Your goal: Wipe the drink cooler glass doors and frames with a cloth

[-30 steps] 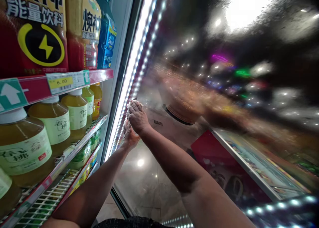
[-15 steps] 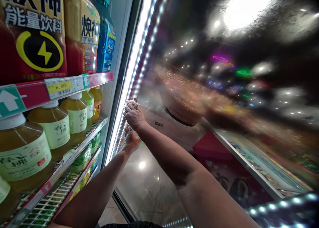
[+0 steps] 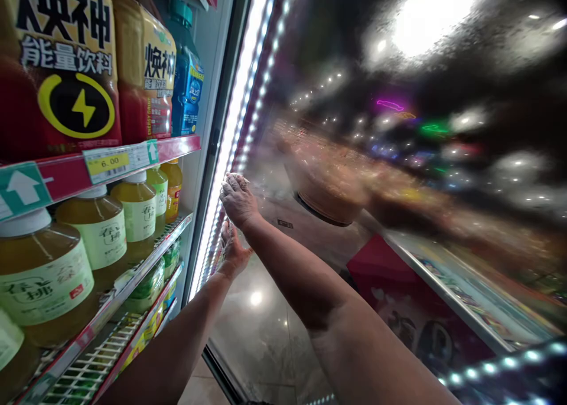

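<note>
My right hand (image 3: 240,202) is at the lit inner side of a glass door (image 3: 266,352), beside its bright LED strip (image 3: 241,80). Its fingers are bent and pressed together; a pale edge shows by the fingertips, and what it is I cannot make out. Just below is my left hand (image 3: 235,251), at the same strip, with the thumb apart from the raised fingers. Whitish glare or residue covers the fingers of both hands. The right hand and wrist partly overlap the left.
Left of the door, a cooler shelf (image 3: 186,144) carries energy drink bottles (image 3: 75,68) and a blue bottle (image 3: 188,80). Below stand pale-labelled drink bottles (image 3: 44,275) above a wire rack (image 3: 100,358). Through the glass appear a red-sided display case (image 3: 381,281) and blurred lights.
The shelves and bottles have shifted slightly downward in view. My right hand has moved a little left and up along the LED strip; the left hand stays almost in place.
</note>
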The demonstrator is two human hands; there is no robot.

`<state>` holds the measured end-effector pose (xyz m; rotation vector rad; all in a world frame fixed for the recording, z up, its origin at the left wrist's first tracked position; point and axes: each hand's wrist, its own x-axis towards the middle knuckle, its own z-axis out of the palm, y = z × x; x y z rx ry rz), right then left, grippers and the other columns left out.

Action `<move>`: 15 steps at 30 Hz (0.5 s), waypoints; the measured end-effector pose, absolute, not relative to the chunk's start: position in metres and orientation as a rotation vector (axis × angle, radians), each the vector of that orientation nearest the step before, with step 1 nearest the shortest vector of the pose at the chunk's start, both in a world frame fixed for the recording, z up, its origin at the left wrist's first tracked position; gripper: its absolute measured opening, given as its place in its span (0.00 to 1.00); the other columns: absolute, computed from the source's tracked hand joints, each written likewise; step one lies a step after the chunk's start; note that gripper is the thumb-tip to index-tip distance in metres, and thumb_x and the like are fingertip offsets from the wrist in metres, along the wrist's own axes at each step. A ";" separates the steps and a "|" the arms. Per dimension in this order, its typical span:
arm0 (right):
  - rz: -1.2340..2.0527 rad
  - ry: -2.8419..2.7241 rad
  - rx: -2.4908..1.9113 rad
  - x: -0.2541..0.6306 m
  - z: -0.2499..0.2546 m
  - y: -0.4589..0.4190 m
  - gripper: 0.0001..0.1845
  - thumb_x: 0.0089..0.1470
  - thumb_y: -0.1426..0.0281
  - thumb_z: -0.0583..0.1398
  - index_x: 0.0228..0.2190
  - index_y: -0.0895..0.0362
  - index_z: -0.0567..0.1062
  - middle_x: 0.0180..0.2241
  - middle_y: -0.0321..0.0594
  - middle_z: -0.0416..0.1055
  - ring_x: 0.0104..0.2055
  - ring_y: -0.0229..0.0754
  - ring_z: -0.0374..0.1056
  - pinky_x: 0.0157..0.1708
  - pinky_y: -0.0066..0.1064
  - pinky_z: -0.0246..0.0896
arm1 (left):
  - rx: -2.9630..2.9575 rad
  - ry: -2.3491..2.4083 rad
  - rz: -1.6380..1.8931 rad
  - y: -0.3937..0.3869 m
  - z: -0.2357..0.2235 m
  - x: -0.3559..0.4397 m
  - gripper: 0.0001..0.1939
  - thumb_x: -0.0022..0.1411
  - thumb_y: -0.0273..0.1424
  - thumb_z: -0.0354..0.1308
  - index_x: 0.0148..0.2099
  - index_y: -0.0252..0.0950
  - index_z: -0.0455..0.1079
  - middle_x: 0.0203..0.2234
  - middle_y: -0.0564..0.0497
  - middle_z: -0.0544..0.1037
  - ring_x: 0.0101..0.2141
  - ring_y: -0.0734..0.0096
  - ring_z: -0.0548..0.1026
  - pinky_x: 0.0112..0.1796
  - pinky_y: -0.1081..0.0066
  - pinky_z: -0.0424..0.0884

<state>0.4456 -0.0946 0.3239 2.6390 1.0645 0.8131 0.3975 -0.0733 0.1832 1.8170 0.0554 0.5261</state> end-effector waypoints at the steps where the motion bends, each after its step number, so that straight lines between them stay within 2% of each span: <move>1: 0.803 1.073 2.628 0.445 0.325 -0.095 0.19 0.66 0.76 0.50 0.52 0.70 0.74 0.61 0.58 0.66 0.70 0.50 0.52 0.72 0.50 0.39 | 1.823 0.054 0.523 -0.074 0.183 0.396 0.44 0.54 0.41 0.68 0.68 0.32 0.56 0.64 0.34 0.61 0.67 0.43 0.55 0.63 0.51 0.56; 4: 0.738 1.091 2.585 0.442 0.329 -0.096 0.18 0.66 0.76 0.51 0.50 0.68 0.75 0.60 0.56 0.68 0.69 0.49 0.55 0.72 0.48 0.40 | 1.839 0.064 0.510 -0.075 0.181 0.393 0.51 0.48 0.39 0.71 0.69 0.34 0.52 0.65 0.34 0.58 0.68 0.42 0.50 0.64 0.50 0.53; 8: 0.792 1.027 2.605 0.439 0.338 -0.098 0.20 0.66 0.75 0.51 0.54 0.69 0.73 0.63 0.55 0.64 0.71 0.50 0.51 0.73 0.47 0.36 | 1.850 0.103 0.503 -0.077 0.181 0.390 0.55 0.47 0.38 0.70 0.71 0.35 0.47 0.66 0.33 0.53 0.68 0.41 0.50 0.65 0.47 0.52; 15: 0.768 1.066 2.590 0.433 0.346 -0.107 0.19 0.66 0.75 0.52 0.52 0.70 0.74 0.62 0.57 0.65 0.71 0.51 0.50 0.73 0.46 0.36 | 1.863 0.120 0.491 -0.074 0.185 0.388 0.57 0.45 0.39 0.71 0.71 0.33 0.45 0.63 0.33 0.55 0.66 0.41 0.54 0.64 0.45 0.54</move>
